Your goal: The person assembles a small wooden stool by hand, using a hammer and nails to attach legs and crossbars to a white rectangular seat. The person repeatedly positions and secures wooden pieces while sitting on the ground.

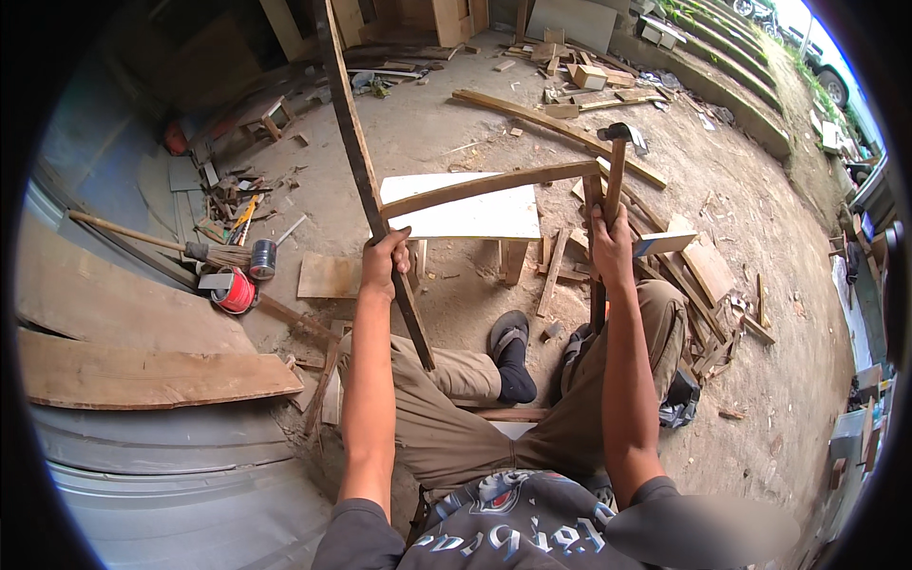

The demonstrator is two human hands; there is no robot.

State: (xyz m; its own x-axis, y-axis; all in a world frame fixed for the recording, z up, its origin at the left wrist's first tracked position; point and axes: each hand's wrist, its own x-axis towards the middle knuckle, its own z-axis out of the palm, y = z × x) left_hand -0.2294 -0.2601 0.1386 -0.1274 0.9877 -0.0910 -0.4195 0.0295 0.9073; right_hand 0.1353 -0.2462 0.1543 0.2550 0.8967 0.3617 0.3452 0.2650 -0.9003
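Observation:
My left hand (385,258) grips a long dark wooden slat (356,152) that stands nearly upright and runs up past the top of the view. A paler cross slat (489,185) joins it near my hand and reaches right to a short upright post (595,204). My right hand (611,249) holds a hammer (617,161) by its wooden handle, head up, just beside that post. I sit with both legs bent, a dark sandal and sock (511,347) between the slats.
A white board (475,214) lies on a low stool behind the frame. Scrap wood (708,271) litters the dirt floor to the right. At left lie planks (142,375), a broom (152,239), a red roll (235,290) and a small can (262,258).

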